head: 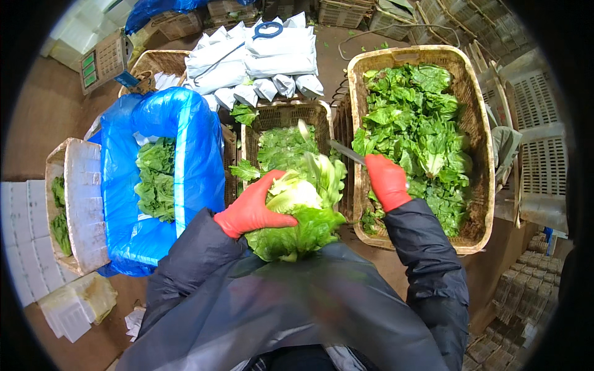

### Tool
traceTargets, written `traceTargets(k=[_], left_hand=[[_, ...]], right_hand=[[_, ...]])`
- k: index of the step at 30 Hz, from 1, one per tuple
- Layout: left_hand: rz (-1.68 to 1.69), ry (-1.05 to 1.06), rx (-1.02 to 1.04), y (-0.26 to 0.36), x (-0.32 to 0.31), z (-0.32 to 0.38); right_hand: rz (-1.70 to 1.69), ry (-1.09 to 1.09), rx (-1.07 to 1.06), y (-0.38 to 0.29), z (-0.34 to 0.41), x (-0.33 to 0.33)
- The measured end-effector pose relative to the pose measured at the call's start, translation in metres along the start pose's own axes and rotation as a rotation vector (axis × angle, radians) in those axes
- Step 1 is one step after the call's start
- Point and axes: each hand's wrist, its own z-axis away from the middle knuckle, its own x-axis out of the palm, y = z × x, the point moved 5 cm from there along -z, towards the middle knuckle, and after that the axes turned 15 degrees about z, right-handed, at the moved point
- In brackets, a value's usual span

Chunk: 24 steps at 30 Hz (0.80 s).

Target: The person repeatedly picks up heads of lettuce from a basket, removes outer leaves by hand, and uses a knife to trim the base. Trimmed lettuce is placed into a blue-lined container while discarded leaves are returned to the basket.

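Observation:
My left hand (pixel 257 208), in a red glove, grips a head of lettuce (pixel 297 222) close to my apron, with pale inner leaves facing up. In my right hand (pixel 386 181), also red-gloved, is a knife (pixel 347 152), its blade pointing left and away from me, apart from the lettuce. A blurred pale piece (pixel 304 131) is above the middle crate (pixel 327 113), which holds loose leaves. To the right, a large plastic crate (pixel 482 139) contains many lettuces (pixel 417 116). On the left, lettuce heads (pixel 157 178) lie inside a box lined with blue plastic film (pixel 202 157).
White wrapped packs (pixel 278 44) are stacked behind the middle crate, with a blue ring-shaped object (pixel 268 30) on top. A digital scale (pixel 106 60) stands at the back left. A foam box (pixel 86 204) sits at the left; more crates (pixel 538 139) stand at the right.

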Motion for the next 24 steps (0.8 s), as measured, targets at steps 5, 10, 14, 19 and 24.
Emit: traceTargets(k=[5,10,14,19,24], left_hand=[[0.259,0.265,-0.089,-0.023,-0.026,-0.015],[0.156,-0.191,-0.226,-0.016,-0.057,-0.031],[0.119,-0.409,-0.158,-0.025,-0.098,-0.041],[-0.748,0.27,0.213,0.042,-0.122,-0.067],[-0.143,-0.28,0.017,-0.024,-0.049,-0.052]], right_hand=[[-1.035,-0.209,0.276,-0.032,-0.015,-0.019],[-1.152,-0.338,0.193,-0.06,-0.026,-0.021],[-1.489,-0.478,0.261,-0.062,-0.018,-0.013],[-1.638,-0.448,0.312,-0.071,-0.004,0.022],[-1.38,-0.499,0.304,-0.02,-0.01,0.047]])
